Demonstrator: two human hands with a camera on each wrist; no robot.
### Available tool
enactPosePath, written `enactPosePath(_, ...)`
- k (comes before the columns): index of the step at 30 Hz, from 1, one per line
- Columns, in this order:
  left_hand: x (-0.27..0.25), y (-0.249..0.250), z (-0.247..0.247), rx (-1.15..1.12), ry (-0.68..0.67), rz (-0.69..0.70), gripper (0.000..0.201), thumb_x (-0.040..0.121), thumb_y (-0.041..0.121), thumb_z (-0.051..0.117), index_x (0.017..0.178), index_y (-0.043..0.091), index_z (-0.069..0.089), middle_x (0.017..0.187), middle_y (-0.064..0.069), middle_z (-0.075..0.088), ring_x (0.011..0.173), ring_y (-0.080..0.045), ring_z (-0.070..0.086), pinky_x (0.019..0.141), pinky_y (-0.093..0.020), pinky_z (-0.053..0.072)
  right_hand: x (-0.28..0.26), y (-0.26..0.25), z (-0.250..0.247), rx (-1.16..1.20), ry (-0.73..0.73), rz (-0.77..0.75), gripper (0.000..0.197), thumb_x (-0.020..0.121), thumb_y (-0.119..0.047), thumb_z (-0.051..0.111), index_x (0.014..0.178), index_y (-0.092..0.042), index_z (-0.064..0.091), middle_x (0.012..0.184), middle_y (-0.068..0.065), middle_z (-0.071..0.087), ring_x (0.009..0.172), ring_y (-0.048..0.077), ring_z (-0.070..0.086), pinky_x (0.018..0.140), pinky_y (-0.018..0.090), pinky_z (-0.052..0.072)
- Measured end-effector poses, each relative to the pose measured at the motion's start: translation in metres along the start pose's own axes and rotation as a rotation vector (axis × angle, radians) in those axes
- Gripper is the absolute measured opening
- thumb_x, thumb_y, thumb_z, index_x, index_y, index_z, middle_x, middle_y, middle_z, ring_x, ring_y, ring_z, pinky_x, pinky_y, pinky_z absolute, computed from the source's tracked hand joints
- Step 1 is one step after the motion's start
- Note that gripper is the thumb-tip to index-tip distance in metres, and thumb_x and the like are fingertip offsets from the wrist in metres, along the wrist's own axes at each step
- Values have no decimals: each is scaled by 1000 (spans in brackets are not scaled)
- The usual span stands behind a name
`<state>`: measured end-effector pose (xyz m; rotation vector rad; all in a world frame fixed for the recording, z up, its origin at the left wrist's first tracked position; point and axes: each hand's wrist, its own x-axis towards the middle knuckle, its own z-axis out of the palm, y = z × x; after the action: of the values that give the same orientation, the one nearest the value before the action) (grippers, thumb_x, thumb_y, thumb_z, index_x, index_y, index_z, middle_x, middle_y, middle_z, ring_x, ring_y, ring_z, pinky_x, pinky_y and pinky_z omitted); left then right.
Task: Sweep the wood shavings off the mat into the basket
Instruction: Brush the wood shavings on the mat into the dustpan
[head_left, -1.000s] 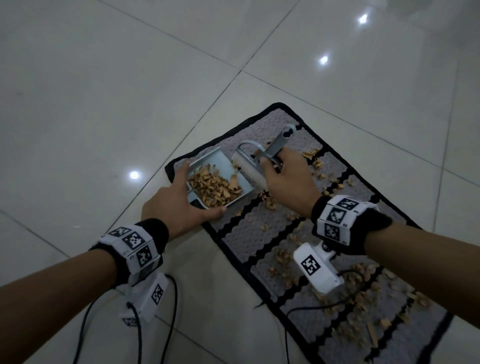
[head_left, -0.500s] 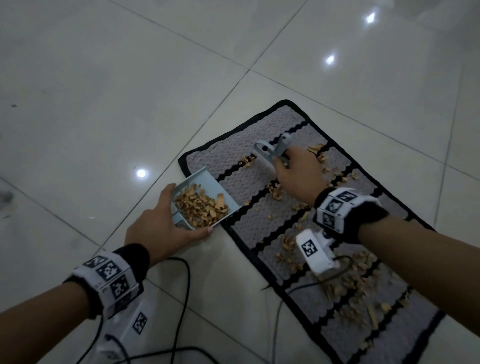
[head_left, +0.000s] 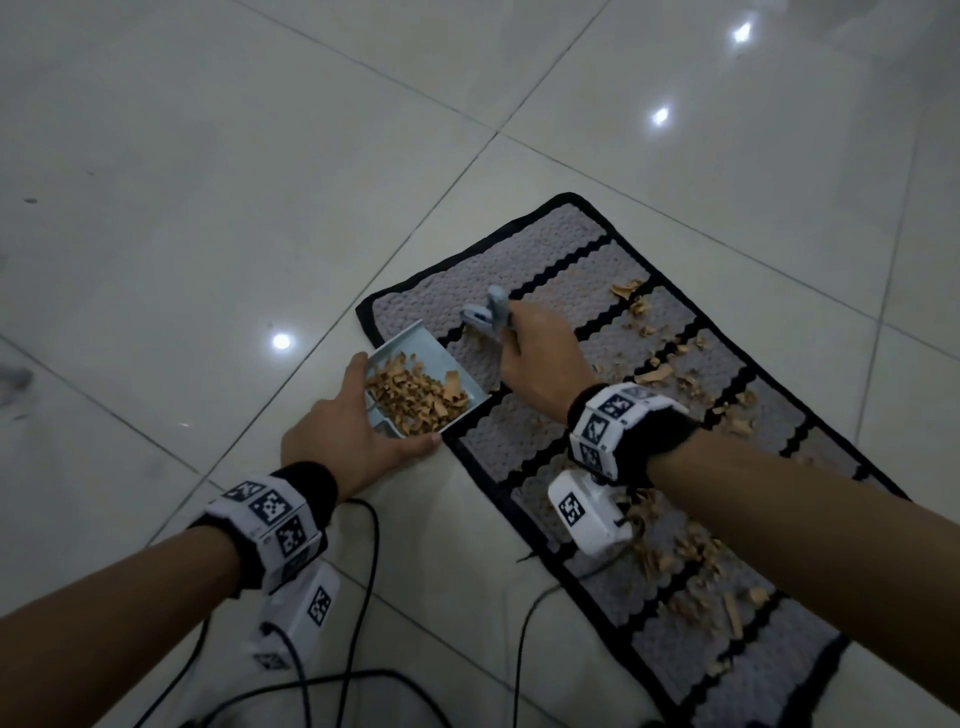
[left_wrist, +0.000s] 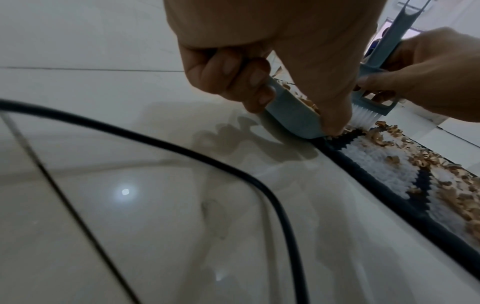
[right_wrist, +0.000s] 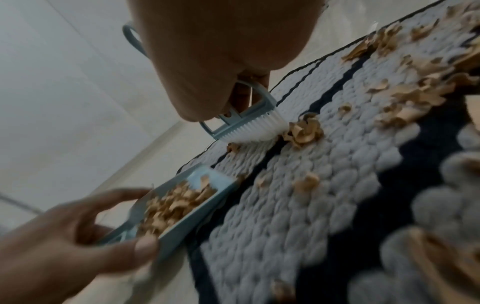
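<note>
A grey mat (head_left: 550, 249) with black wavy stripes lies on the tiled floor, strewn with tan wood shavings (head_left: 670, 551). My left hand (head_left: 343, 431) grips a small blue dustpan (head_left: 410, 345) heaped with shavings, at the mat's left edge. In the left wrist view the dustpan (left_wrist: 291, 111) is held a little above the floor. My right hand (head_left: 540, 353) grips a blue hand brush (head_left: 493, 312). Its white bristles (right_wrist: 252, 129) press on the mat beside a clump of shavings (right_wrist: 303, 131). No basket is in view.
Glossy white floor tiles (head_left: 208, 182) surround the mat. Black cables (head_left: 363, 571) trail over the floor near my left forearm, and one cable (left_wrist: 182, 152) curves close below the dustpan.
My left hand has drawn the filled dustpan back off the mat to its left edge. The right hand swung the brush away from the pan, further onto the mat.
</note>
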<state>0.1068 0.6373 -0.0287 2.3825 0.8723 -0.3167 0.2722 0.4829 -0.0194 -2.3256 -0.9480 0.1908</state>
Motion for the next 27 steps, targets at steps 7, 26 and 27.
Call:
enactPosePath(7, 2, 4, -2, 61, -6, 4, 104, 54, 81, 71, 134, 32, 26, 101, 4, 64, 82, -22, 63, 70, -33, 55, -22, -17, -6, 158, 35, -24, 17, 93, -16, 47, 77, -12, 50, 59, -18, 37, 48, -2, 35, 45, 11, 30)
enactPosePath(26, 9, 4, 6, -78, -40, 60, 103, 55, 71, 79, 132, 28, 25, 107, 2, 63, 87, -21, 64, 74, -37, 58, -36, -15, -9, 178, -56, -109, 10, 92, -3, 54, 92, -3, 64, 66, -20, 43, 59, -9, 48, 50, 8, 33)
enactPosePath(27, 9, 4, 7, -83, -40, 65, 104, 55, 70, 79, 133, 28, 24, 108, 2, 63, 87, -21, 64, 74, -37, 57, -38, -13, -12, 178, -23, -87, 10, 92, -3, 54, 87, -5, 62, 64, -19, 41, 56, -6, 47, 48, 10, 31)
